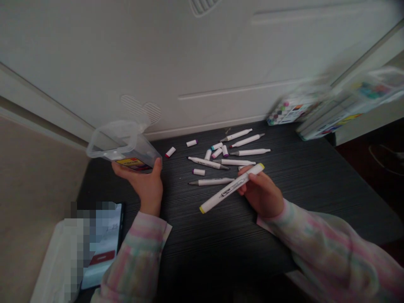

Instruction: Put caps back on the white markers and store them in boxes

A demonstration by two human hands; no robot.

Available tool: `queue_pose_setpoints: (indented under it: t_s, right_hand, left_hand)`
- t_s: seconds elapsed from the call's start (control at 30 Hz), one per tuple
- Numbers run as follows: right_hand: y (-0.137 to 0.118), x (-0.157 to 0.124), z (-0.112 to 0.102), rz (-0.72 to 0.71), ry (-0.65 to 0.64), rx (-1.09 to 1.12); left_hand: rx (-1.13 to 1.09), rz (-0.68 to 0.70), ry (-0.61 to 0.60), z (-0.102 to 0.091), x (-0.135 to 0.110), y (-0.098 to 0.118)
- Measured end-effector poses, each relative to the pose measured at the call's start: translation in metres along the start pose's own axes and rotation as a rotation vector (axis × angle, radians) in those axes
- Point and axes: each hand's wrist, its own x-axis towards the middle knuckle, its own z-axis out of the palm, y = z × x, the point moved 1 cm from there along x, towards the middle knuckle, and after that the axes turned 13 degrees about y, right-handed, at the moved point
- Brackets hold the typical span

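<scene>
Yellow-capped marker (225, 192) juts mostly leftward from the right-hand grip (263, 193).

phone (107, 240): "25" on screen, other characters unclear | yellow-capped marker (232, 188): dark barrel print, illegible | clear container (148, 148): yellow-and-red printing, unreadable | marker packs (334, 120) at right: lettering blurred

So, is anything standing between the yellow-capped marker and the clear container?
Nothing visible blocks the yellow-capped marker; a loose cap and an uncapped marker lie on the table between it and the clear container.
</scene>
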Motion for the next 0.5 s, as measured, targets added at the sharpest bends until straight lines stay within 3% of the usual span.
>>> queue_pose_setpoints:
  t_s: [0.5]
  right_hand:
    - [-0.0105, -0.0059, 0.0019, 0.043, -0.035, 0.024]
  left_hand:
    - [-0.017, 0.057, 0.024, 0.001, 0.0004, -0.0056]
